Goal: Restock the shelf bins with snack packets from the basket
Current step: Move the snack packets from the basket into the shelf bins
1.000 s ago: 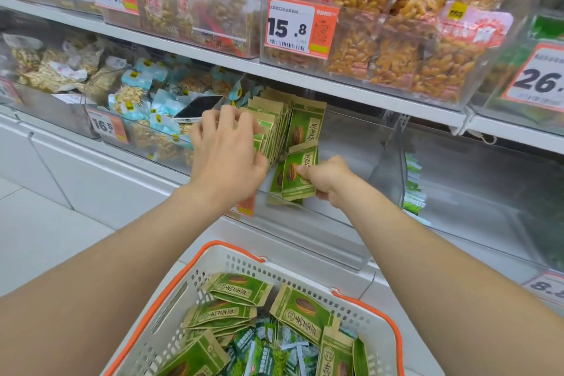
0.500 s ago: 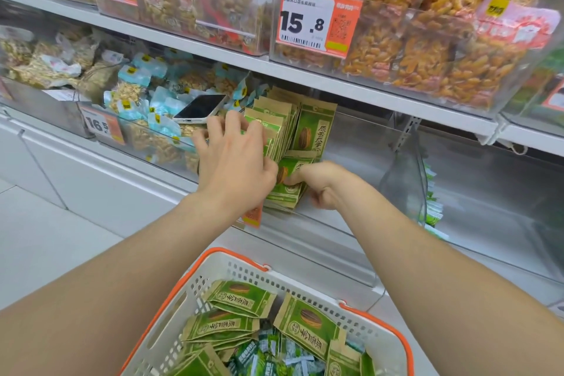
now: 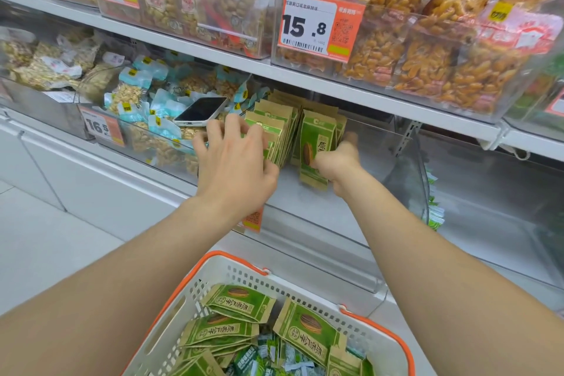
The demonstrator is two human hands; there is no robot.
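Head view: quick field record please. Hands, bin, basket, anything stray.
left hand: pressed against upright row of green packets
right hand: gripping a green packet, standing it in the bin
bin: clear, packets at its left end, rest bare
basket: white, orange rim, more green packets inside
stray: phone lying on the neighbouring bin's snacks

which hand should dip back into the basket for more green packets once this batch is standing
Probably the right hand. It grips only the packets being added and can let go once they stand, while the left hand is braced against the upright row, which might topple if released. The basket sits below both arms.
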